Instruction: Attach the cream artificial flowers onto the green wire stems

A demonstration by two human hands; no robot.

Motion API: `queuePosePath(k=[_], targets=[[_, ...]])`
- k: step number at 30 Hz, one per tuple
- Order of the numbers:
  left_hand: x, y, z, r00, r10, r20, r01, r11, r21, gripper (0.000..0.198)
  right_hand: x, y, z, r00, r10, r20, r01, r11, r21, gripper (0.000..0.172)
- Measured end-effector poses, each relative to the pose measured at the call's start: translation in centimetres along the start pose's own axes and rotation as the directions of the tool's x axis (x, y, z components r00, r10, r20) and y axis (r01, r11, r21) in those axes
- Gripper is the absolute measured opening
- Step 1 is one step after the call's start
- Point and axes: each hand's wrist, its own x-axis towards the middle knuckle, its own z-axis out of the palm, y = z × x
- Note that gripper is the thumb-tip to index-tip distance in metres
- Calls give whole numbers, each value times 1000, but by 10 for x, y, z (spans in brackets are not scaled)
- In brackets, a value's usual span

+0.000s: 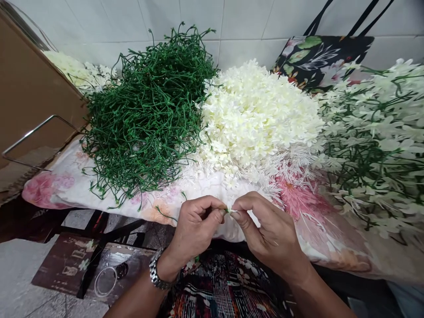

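Note:
My left hand (pixel 198 223) is closed in a pinch on a green plastic flower stem (pixel 227 211); only its tip shows between the fingers. Fingertip to fingertip with it, my right hand (pixel 268 227) pinches a small white artificial flower (pixel 231 206), mostly hidden by the fingers. Both hands are just above the near edge of the flower-print cloth (pixel 126 205). Beyond my left hand lies a big tangled heap of green plastic stems (pixel 149 101). A heap of loose cream-white artificial blossoms (pixel 258 110) sits straight beyond both hands.
Assembled white flowers on green stems (pixel 380 145) are piled at the right. A cardboard box (pixel 39 79) and a metal wire handle (pixel 29 134) stand at the left. A black floral bag (pixel 324 62) leans on the tiled wall. Brown boards (pixel 62 265) lie below left.

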Motion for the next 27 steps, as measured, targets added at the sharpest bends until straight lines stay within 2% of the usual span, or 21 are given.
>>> queuePosePath(k=[12,20,27], targets=[[4,-15,1,1000,20,-8,-20,1000,23,14,-1,10,9,999,44,32,-42,998,-43,9],[3,-18,3,998,47,-40,-44,996,78,17,1,10,13,1000,8,27,-5,995,-99,11],[3,-19,2,998,35,-49,-32,998,59,18,3,9,19,1000,-19,6,20,994,-109,12]])
